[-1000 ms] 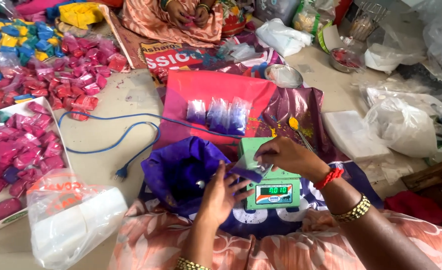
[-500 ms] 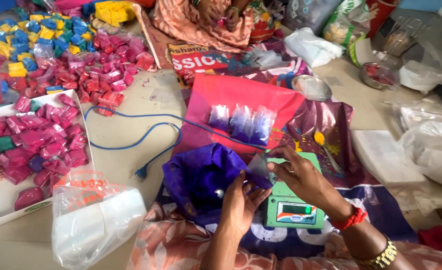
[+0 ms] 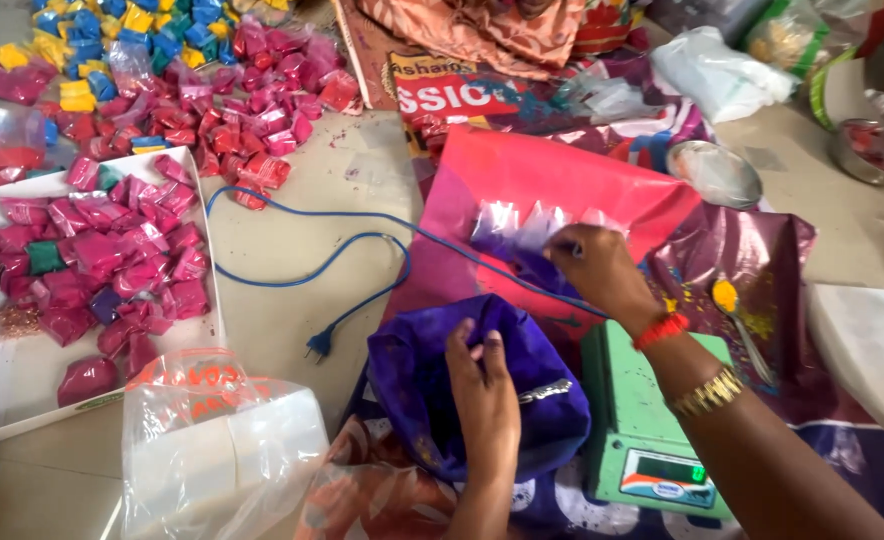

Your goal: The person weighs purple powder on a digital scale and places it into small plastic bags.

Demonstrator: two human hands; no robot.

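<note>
My left hand rests on the rim of a purple bag of purple powder, holding its edge. My right hand reaches forward over the red sheet and pinches one of the small clear packets of purple powder standing in a row there. A green weighing scale sits under my right forearm, with its display at the near end.
A blue power cord with a plug crosses the floor. At left a white tray holds pink packets; more pink, blue and yellow packets lie beyond. A clear plastic bag is near left. A spoon with yellow powder lies right.
My right hand left the scale and reached forward to the row of small packets on the red sheet. My left hand moved onto the purple bag's rim. The view shifted closer.
</note>
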